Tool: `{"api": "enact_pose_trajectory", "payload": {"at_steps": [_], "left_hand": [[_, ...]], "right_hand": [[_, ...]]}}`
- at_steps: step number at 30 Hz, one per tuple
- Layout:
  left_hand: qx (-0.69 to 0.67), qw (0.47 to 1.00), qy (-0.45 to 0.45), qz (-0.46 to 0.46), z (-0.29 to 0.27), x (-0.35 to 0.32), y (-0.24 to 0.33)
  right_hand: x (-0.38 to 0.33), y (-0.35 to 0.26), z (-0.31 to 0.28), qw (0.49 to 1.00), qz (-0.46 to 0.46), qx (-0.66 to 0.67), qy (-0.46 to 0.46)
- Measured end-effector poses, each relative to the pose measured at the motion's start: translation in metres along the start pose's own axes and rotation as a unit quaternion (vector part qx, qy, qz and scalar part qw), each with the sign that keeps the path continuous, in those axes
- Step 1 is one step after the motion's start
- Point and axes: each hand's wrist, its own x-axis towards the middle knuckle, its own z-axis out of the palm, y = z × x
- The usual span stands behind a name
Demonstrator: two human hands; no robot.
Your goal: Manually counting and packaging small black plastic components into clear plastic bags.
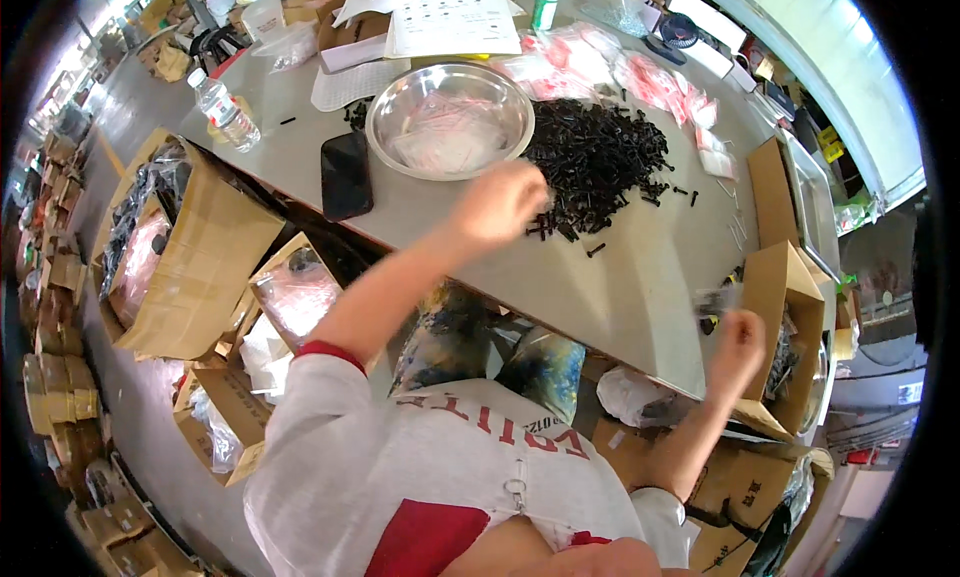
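A heap of black screws [600,162] covers the middle of the grey table. At its near left side, my left hand [505,202] is curled closed and a little blurred; whatever lies between its fingers is hidden. My right hand [738,352] is closed by the table's right edge, beside an open cardboard box [775,287]. A small clear plastic bag [714,301], smeared by motion, sticks out from its fingers. Left of the heap stands a round steel bowl [383,142], with clear, red-edged plastic bags [450,135] inside.
A black phone [346,177] and a water bottle [225,112] are on the table's left. Pink-and-clear bags [570,62], printed sheets [452,17] and a green bottle [545,5] occupy the back. Cardboard boxes [205,262] stand left, below the table; thin white sticks [737,227] lie right.
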Motion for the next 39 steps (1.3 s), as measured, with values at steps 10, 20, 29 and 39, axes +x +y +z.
{"api": "enact_pose_trajectory", "payload": {"at_steps": [10,20,29,39], "left_hand": [[0.295,0.933,-0.128,-0.16,-0.065,0.059,-0.141],[0.369,0.927,0.061,0.029,-0.088,0.037,-0.106],[-0.342,0.91,-0.011,-0.232,0.025,-0.071,0.045],[-0.416,0.879,-0.062,-0.227,0.045,-0.116,0.065]], "right_hand": [[-0.008,0.023,-0.011,0.998,0.006,0.048,0.036],[-0.033,-0.013,0.038,0.986,-0.054,0.042,-0.151],[-0.078,-0.094,0.101,0.931,-0.249,0.173,-0.205],[-0.095,-0.092,0.099,0.924,-0.202,0.2,-0.254]]}}
